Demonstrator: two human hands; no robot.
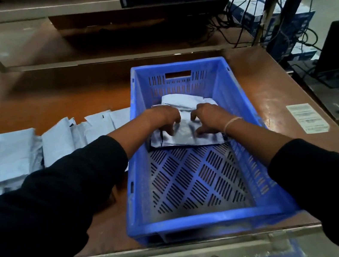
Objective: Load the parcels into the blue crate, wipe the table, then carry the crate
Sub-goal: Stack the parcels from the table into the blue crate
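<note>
**packrat_09:** Both your hands are down inside the blue crate, setting a grey parcel on the stuff already at the far end. Your left hand and right hand have curled fingers on its top, but it's blurry, so I can't tell if you're gripping it or only pressing it flat.

**binwrangler:** Crate's got a couple of parcels bunched against the far wall, and the near half is just bare slotted floor. If you keep stacking up there, I reckon the load ends up lopsided and the crate tips forward when you carry it.

**packrat_09:** Yeah, spread them out. Also the crate sits right at the near edge of the table. Lean on that rim and it could slide off toward you.

**binwrangler:** The pile of parcels waiting on the table to your left is slick-looking poly and overlapping. Grab one carelessly and I'd guess the others skid off the edge. And there's a paper label lying on the right side that a wipe could drag along.
</note>
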